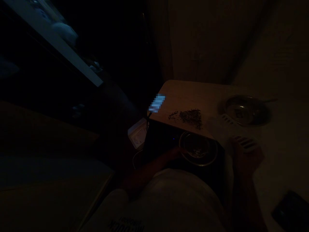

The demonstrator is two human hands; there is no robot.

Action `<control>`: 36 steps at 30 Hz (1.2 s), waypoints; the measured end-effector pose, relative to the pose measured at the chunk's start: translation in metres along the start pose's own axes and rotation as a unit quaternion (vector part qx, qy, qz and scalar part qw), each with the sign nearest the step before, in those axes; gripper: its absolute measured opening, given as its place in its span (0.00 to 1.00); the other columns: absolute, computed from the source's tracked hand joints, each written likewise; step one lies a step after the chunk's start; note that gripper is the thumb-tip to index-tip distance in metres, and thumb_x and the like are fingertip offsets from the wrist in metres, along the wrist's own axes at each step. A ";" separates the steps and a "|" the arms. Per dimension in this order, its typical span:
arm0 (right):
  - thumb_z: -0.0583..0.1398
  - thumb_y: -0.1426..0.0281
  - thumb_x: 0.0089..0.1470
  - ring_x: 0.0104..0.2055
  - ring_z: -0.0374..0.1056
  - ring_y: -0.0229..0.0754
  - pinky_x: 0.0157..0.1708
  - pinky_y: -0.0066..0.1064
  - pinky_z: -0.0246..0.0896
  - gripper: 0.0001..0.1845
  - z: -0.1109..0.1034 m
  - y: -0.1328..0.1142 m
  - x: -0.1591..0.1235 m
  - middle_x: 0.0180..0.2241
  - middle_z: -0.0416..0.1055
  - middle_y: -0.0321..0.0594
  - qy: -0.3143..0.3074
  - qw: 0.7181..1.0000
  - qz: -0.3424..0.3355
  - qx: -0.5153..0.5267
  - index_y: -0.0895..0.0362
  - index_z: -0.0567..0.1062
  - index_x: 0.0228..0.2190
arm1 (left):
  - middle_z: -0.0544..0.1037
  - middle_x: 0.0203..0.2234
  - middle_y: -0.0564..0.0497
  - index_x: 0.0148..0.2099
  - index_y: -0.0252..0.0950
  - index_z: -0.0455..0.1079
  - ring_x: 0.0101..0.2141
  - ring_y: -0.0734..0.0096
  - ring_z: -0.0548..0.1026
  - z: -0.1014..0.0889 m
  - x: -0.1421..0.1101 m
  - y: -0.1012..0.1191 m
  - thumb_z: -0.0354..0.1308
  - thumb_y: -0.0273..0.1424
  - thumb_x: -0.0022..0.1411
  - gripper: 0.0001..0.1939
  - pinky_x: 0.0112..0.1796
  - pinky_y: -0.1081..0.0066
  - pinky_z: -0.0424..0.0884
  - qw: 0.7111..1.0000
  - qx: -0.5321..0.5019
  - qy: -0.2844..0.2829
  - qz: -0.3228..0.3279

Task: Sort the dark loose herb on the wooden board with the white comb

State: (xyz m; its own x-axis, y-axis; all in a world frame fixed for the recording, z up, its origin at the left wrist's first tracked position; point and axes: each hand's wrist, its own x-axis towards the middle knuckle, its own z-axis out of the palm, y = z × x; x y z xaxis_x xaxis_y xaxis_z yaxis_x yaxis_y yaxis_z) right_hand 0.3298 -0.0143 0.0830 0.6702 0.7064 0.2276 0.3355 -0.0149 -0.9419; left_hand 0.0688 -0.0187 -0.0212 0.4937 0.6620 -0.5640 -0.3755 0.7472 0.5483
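Note:
The scene is very dark. Low in front of my body is a round plate [213,158] with a shiny rim and some small pale bits in it. My left hand [180,152] is at its left rim, fingers apparently closed on the edge. On the right, my right hand [248,158] is beside a pale slotted piece [244,141], its fingers lost in shadow. Whether it grips that piece I cannot tell. Just beyond the plate, a heap of small dark bits [191,117] lies on a wooden table [193,91], with a few scattered to its left.
A metal bowl [243,111] with a handle-like piece stands to the right. A lit, blurred-out screen [157,103] sits at the table's left edge. Below it is a pale box [138,133] near a thin cable. A dark object [292,209] lies lower right; a pale ledge [79,64] runs upper left.

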 end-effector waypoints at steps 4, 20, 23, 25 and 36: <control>0.69 0.62 0.39 0.32 0.71 0.47 0.37 0.43 0.68 0.17 0.000 0.002 0.000 0.31 0.75 0.46 0.001 1.000 0.004 0.020 0.62 0.76 0.28 | 0.82 0.40 0.41 0.45 0.29 0.76 0.47 0.50 0.77 -0.004 0.007 -0.004 0.64 0.19 0.43 0.23 0.52 0.55 0.67 1.000 -0.006 0.014 -0.008; 0.68 0.62 0.43 0.32 0.70 0.43 0.37 0.41 0.69 0.16 0.002 0.003 0.001 0.30 0.74 0.43 -0.005 0.998 -0.034 0.050 0.61 0.76 0.30 | 0.83 0.29 0.44 0.35 0.29 0.77 0.36 0.58 0.81 -0.012 0.007 -0.004 0.64 0.22 0.47 0.10 0.48 0.63 0.69 0.999 -0.019 0.047 -0.020; 0.67 0.61 0.42 0.31 0.70 0.42 0.35 0.38 0.69 0.16 0.002 0.001 0.001 0.29 0.74 0.43 -0.004 0.999 -0.037 0.032 0.61 0.76 0.30 | 0.83 0.30 0.43 0.37 0.27 0.77 0.35 0.59 0.81 -0.008 0.006 -0.002 0.63 0.22 0.48 0.11 0.48 0.63 0.69 0.998 -0.034 0.035 -0.025; 0.67 0.61 0.43 0.31 0.69 0.42 0.34 0.37 0.69 0.16 0.003 -0.001 0.001 0.29 0.74 0.42 -0.013 0.999 -0.032 0.039 0.61 0.75 0.30 | 0.83 0.32 0.42 0.38 0.27 0.76 0.35 0.58 0.81 -0.004 0.005 0.000 0.62 0.22 0.48 0.12 0.48 0.62 0.69 0.998 -0.049 0.025 -0.028; 0.67 0.63 0.45 0.31 0.69 0.41 0.35 0.37 0.67 0.14 0.000 0.005 0.002 0.28 0.74 0.39 -0.057 0.997 -0.024 0.037 0.60 0.76 0.30 | 0.83 0.32 0.44 0.42 0.29 0.76 0.43 0.54 0.80 0.001 0.002 0.005 0.61 0.20 0.47 0.16 0.52 0.59 0.67 0.998 -0.031 0.037 -0.033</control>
State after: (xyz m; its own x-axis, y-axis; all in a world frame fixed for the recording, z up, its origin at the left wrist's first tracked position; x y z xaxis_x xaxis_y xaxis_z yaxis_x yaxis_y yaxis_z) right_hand 0.3324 -0.0130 0.0786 0.5738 0.7806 0.2477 0.3136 0.0699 -0.9470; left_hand 0.0688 -0.0134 -0.0189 0.4608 0.6125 -0.6423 -0.3931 0.7897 0.4710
